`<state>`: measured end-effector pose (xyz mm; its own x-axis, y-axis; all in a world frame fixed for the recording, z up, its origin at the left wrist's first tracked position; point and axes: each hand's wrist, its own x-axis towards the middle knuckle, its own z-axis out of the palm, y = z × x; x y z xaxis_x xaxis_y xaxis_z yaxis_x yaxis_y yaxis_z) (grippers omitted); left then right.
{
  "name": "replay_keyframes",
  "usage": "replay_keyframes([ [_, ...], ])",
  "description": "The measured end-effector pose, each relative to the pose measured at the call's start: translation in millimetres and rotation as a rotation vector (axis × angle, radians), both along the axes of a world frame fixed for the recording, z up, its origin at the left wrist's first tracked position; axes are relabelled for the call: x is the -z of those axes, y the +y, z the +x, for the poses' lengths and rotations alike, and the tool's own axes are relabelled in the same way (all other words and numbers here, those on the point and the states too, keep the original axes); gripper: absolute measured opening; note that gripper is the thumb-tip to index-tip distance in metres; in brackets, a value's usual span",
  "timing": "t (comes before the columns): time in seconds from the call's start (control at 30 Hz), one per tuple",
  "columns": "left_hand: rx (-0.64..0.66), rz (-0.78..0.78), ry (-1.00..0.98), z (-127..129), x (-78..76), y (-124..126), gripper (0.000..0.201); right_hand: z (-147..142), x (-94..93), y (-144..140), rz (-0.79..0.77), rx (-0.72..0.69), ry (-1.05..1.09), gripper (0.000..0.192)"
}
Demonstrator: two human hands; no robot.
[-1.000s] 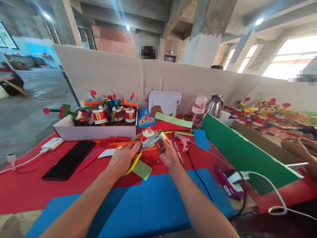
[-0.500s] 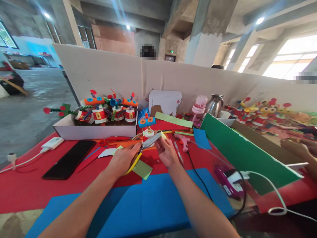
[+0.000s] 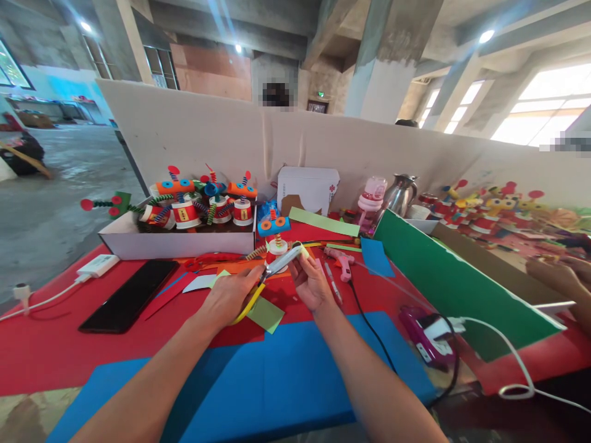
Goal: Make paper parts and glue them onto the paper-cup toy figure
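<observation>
Head view: left hand (image 3: 233,295) has fingers closed around the handle of yellow-handled steel scissors (image 3: 280,263); they sit at mid-table, blades angled up and right toward the other hand. Right hand (image 3: 310,280) pinches a small pale yellow-green paper piece (image 3: 303,250) between thumb and fingers, right at the blade tips. Can't tell if the blades actually bite the paper.

Directly behind the blades: upright figure with a blue tube head, orange disc eyes and a red-and-white paper cup body (image 3: 274,226). Flat light-green paper rectangle (image 3: 266,315) lies below the scissors, partly overlapping the large blue paper sheet (image 3: 277,375) under the forearms.

Right of the right hand: white slim pen (image 3: 333,283), then pink plastic glue gun (image 3: 344,264) with its black cable running toward the near edge. Farther right, purple power strip (image 3: 427,338) with a white plug in it, near a long green-sided cardboard box (image 3: 462,289).

Left side: black flat phone (image 3: 128,298) on the red table covering (image 3: 41,363), white charger block (image 3: 98,266) just beside it. Behind those, low white cardboard box (image 3: 180,245) holding several similar cup figures (image 3: 186,214).

Co-worker's hand (image 3: 551,275) at far right, finger detail too blurred to read.
</observation>
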<state>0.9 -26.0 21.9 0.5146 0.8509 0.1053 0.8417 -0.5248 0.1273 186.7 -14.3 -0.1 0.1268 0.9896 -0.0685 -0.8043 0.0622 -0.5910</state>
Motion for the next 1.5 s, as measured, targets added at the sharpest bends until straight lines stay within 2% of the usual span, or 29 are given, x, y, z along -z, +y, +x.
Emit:
replay_keyframes([
  [0.23,0.018,-0.011,-0.009,1,-2.3,-2,0.034,-2,-4.1,-1,-0.003,0.011,-0.003,0.013],
  [0.33,0.020,0.000,-0.022,0,-2.3,-1,0.034,1,-7.2,-3,-0.006,-0.041,0.013,0.006],
  [0.43,0.005,0.012,-0.017,-1,-2.3,-1,0.035,7,-8.9,-4,-0.029,-0.084,0.032,0.013],
  [0.8,-0.020,0.032,-0.041,-1,-3.0,0,0.039,14,-5.3,4,-0.066,0.037,0.045,0.012],
  [1.03,-0.021,0.095,-0.041,-4,4.1,3,0.036,7,-6.5,-1,-0.015,0.034,-0.023,0.011],
  [1.27,-0.004,0.122,-0.044,-5,5.9,4,0.038,5,-5.7,0,-0.070,0.053,0.003,0.012],
  [1.5,-0.009,0.093,-0.040,-5,5.2,4,0.036,3,-3.9,0,-0.048,0.023,-0.011,0.012],
])
